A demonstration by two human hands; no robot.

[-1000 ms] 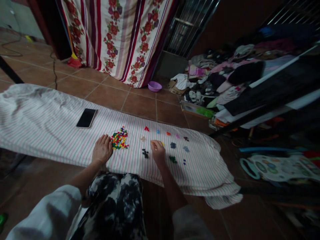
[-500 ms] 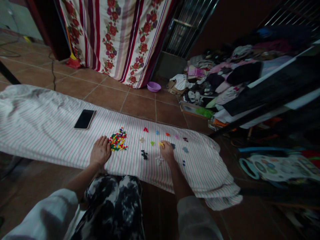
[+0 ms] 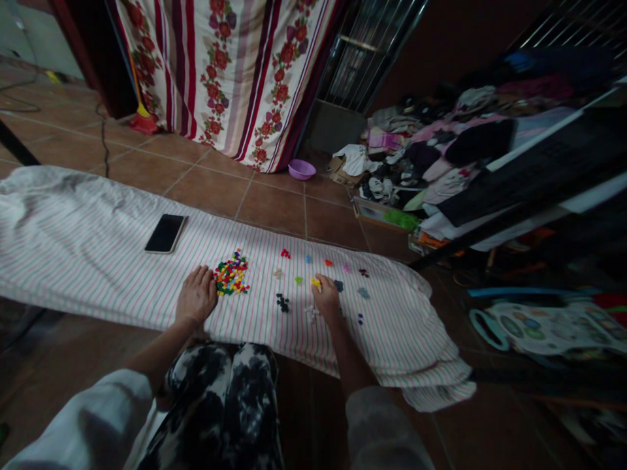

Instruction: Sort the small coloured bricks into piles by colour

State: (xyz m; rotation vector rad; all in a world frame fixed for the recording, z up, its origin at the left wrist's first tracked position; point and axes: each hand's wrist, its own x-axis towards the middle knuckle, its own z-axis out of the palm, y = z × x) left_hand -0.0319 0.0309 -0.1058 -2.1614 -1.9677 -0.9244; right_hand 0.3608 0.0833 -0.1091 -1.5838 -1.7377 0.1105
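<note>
A mixed heap of small bright pieces [image 3: 232,274], red, yellow, green, white and blue, lies on the striped cloth. Flat on the cloth at its left edge rests my left hand [image 3: 196,295], fingers stretched out and holding nothing. My right hand [image 3: 326,295] is bent down at the small yellow pieces [image 3: 316,282], thumb and fingertips closed around them; exactly how many it pinches is hidden. About it lie little single-colour groups: red [image 3: 285,253], lime green [image 3: 298,281], black [image 3: 283,302], white [image 3: 311,314], orange [image 3: 328,263] and dark grey pieces [image 3: 338,286].
The striped cloth [image 3: 122,274] covers a long, narrow surface over my knees. A phone [image 3: 166,234] lies on it to the left. Beyond, on the tiled floor, are a purple basin [image 3: 302,170] and a heap of clothes [image 3: 431,143]. A dark bar [image 3: 470,235] slants up at the right.
My right hand has shifted very slightly, and more of the yellow pieces shows at its fingertips. My left hand has stayed in place.
</note>
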